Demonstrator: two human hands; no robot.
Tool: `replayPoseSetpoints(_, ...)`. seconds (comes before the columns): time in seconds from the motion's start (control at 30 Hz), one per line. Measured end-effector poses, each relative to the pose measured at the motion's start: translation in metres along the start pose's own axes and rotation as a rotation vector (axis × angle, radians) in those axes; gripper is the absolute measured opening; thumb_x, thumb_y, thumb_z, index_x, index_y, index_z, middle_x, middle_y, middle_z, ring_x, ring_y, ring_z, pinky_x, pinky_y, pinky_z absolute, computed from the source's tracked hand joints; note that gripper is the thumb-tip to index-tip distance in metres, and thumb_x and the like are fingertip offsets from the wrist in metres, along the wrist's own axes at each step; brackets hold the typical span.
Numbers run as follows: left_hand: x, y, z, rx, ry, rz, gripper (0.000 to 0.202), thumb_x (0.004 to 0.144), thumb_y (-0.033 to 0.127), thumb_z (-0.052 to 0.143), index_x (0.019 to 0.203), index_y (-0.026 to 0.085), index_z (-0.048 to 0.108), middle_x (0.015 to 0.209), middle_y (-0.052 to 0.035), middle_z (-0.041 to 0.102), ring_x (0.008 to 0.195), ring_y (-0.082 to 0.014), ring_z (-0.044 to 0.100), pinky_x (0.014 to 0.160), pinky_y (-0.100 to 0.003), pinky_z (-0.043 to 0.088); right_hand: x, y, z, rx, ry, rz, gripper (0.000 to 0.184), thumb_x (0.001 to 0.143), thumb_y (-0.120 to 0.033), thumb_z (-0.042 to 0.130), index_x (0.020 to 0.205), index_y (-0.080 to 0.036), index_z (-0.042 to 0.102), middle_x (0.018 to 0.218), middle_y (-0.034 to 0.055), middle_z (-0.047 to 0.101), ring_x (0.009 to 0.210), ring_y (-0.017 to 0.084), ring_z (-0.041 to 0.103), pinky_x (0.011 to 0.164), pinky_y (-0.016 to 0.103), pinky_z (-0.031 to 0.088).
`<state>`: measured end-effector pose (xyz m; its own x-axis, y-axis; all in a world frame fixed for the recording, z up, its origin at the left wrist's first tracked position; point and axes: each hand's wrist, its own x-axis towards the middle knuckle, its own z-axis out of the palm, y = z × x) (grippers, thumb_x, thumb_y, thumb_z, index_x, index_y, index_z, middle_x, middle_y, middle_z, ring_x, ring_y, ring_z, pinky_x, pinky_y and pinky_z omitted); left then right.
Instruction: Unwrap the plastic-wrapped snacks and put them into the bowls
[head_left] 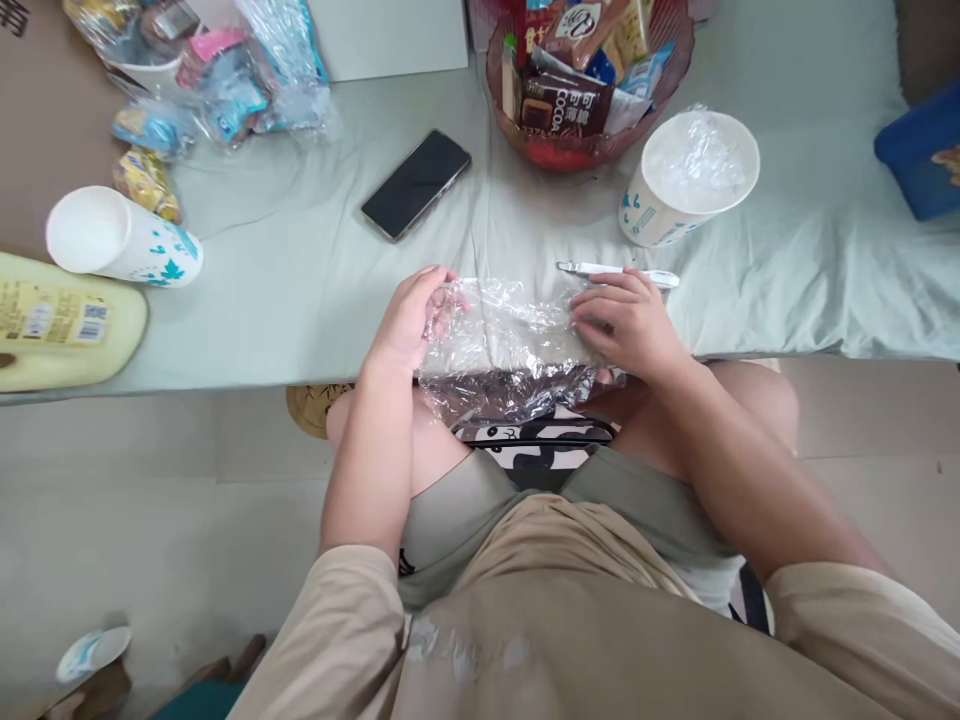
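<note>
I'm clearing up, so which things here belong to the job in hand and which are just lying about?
In hand: film, held by left hand and right hand; likely cutter, covered cup.
Lying about: phone, basket, tipped cup, bottle, snack bags.

light: bright, even, diffuse | shadows: faint, with a dimmer band under the table edge [225, 375] below the phone [416, 184] | glare: white glints on the plastic film [517, 340] below-right of the phone | focus: sharp throughout | edges: straight lines bow far left and right of the phone
</note>
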<state>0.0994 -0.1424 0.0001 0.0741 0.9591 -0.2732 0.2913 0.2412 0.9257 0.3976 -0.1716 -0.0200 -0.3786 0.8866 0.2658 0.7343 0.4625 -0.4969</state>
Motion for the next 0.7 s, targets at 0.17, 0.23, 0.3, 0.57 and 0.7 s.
replayPoseSetpoints(0.17, 0.003, -0.005, -0.004, -0.151, -0.070, 0.171, 0.056, 0.083, 0.068, 0.060, 0.124, 0.030, 0.054, 0.124, -0.0094, 0.062, 0.076, -0.0138, 0.065, 0.057, -0.026, 0.049, 0.006, -0.003, -0.004, 0.139, 0.203, 0.138, 0.019, 0.092, -0.028, 0.053, 0.090, -0.024, 0.072, 0.096, 0.0048, 0.076, 0.111, 0.028, 0.067, 0.099, 0.048, 0.051)
replayPoseSetpoints(0.23, 0.003, -0.010, -0.004, -0.146, -0.125, 0.297, 0.069, 0.071, 0.069, 0.073, 0.127, 0.032, 0.054, 0.129, -0.0091, 0.059, 0.087, -0.0165, 0.066, 0.065, -0.027, 0.053, 0.005, -0.007, -0.010, 0.193, 0.251, 0.179, 0.020, 0.093, -0.028, 0.053, 0.091, -0.025, 0.072, 0.095, 0.0038, 0.076, 0.104, 0.025, 0.070, 0.095, 0.044, 0.053)
replayPoseSetpoints(0.3, 0.002, -0.014, -0.002, -0.088, -0.147, 0.355, 0.070, 0.065, 0.061, 0.082, 0.121, 0.029, 0.058, 0.120, -0.0077, 0.062, 0.089, -0.0169, 0.066, 0.066, -0.026, 0.054, 0.001, -0.011, -0.016, 0.225, 0.262, 0.231, 0.022, 0.094, -0.028, 0.051, 0.089, -0.024, 0.072, 0.090, 0.0037, 0.075, 0.093, 0.023, 0.071, 0.088, 0.040, 0.055)
replayPoseSetpoints(0.57, -0.005, -0.002, 0.011, -0.141, 0.054, 0.023, 0.021, 0.085, 0.039, 0.066, 0.078, 0.020, 0.061, 0.066, 0.0009, 0.057, 0.043, -0.0069, 0.046, 0.035, -0.018, 0.029, -0.009, -0.012, -0.007, 0.124, -0.068, 0.001, 0.030, 0.085, -0.035, 0.063, 0.112, -0.024, 0.068, 0.121, 0.0084, 0.071, 0.118, 0.033, 0.062, 0.103, 0.052, 0.044)
replayPoseSetpoints(0.7, -0.006, 0.001, 0.009, -0.224, 0.046, 0.006, 0.018, 0.081, 0.036, 0.071, 0.089, 0.022, 0.066, 0.075, 0.0003, 0.063, 0.045, -0.0057, 0.046, 0.036, -0.017, 0.030, -0.007, -0.011, -0.005, 0.145, 0.007, 0.048, 0.013, 0.088, -0.025, 0.055, 0.087, -0.023, 0.068, 0.099, 0.0067, 0.074, 0.105, 0.029, 0.066, 0.098, 0.048, 0.047)
